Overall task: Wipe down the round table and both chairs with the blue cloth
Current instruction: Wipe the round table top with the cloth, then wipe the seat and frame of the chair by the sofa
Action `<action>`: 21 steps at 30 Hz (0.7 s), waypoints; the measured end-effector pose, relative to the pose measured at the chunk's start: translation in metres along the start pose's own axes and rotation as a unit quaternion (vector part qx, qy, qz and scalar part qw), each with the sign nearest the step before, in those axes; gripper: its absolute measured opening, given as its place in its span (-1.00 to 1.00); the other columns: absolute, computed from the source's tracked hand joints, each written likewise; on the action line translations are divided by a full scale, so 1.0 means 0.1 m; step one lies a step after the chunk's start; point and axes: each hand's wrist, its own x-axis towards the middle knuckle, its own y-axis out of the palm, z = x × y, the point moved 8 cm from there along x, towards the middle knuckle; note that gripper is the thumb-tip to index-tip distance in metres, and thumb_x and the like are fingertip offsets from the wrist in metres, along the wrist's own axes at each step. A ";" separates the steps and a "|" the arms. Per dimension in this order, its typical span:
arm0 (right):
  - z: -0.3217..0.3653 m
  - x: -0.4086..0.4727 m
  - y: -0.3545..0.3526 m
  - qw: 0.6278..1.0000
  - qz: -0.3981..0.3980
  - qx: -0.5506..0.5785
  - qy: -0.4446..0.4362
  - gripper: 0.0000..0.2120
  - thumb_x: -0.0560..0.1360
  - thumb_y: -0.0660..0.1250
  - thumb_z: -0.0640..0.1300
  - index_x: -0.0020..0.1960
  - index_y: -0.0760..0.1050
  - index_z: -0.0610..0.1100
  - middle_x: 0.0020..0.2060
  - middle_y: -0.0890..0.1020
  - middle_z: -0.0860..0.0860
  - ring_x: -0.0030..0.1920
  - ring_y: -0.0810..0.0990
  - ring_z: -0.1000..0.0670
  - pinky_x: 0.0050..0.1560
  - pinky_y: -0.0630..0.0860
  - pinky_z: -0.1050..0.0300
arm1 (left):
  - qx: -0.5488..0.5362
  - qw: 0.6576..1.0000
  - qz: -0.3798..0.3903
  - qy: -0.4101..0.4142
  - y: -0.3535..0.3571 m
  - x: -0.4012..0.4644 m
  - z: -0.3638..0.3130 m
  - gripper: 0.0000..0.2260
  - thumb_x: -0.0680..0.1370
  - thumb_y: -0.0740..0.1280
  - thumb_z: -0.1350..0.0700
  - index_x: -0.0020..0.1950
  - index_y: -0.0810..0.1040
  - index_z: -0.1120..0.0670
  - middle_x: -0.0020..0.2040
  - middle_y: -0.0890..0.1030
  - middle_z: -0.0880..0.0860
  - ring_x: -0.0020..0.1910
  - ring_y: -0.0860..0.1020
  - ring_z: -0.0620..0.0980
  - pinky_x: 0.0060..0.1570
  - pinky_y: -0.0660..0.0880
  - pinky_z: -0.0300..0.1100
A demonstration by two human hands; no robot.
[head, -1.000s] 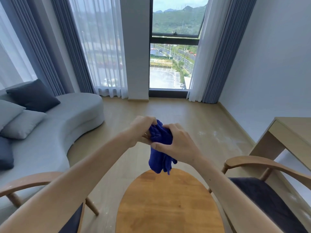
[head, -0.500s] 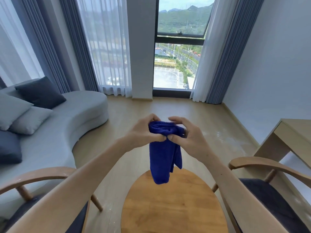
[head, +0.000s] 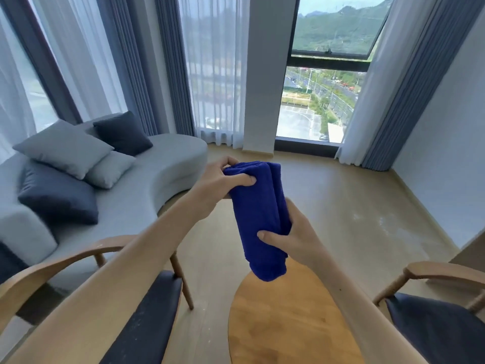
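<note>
Two hands on one folded blue cloth (head: 262,222), held in the air above the round wooden table (head: 286,327): left hand (head: 223,183) pinching its top, right hand (head: 296,237) gripping lower down. One wooden armchair (head: 147,306) at left, another (head: 435,319) at right.

Readable text: none is showing anywhere in the head view.
Blue cloth (head: 258,219): no tag, brand or print is showing on its surface.
Tabletop (head: 283,327): plain wood grain, nothing written on it.
Chairs: no labels or marks are showing on the left chair (head: 147,316) or the right chair (head: 441,327).
Outside the window (head: 322,101): roads and buildings are appearing too small and blurred for any sign or number to be read.
</note>
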 end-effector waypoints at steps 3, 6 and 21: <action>0.07 0.08 0.40 0.999 0.051 0.003 0.000 -0.50 0.32 0.52 0.02 0.15 0.36 0.21 0.00 0.60 0.22 -0.01 0.63 0.11 -0.12 0.64 0.11 | -0.014 0.998 -0.049 -0.031 -0.41 -0.28 0.19 -0.74 0.42 0.49 0.18 0.01 0.48 0.07 -0.02 0.61 0.07 -0.04 0.60 0.00 -0.22 0.56 -0.22; 0.09 0.15 0.89 0.994 0.106 0.010 -0.012 -0.58 0.39 0.51 -0.09 0.11 0.37 0.17 -0.03 0.61 0.19 -0.07 0.62 0.18 -0.22 0.60 0.27 | -0.017 0.993 -0.107 -0.046 -0.83 -0.68 0.38 -0.71 0.38 0.51 0.15 0.00 0.48 0.04 -0.02 0.61 0.07 -0.03 0.61 0.01 -0.22 0.56 -0.21; -0.09 -0.49 3.95 0.902 0.400 -0.155 -0.052 -0.67 0.47 0.35 -0.12 0.09 0.31 0.19 -0.14 0.58 0.21 -0.14 0.59 0.22 -0.19 0.47 0.36 | 0.181 0.906 -0.245 -0.293 -3.08 -3.36 1.73 -0.79 0.51 0.41 0.04 0.11 0.48 -0.07 0.07 0.59 -0.06 0.02 0.59 -0.08 -0.11 0.60 -0.26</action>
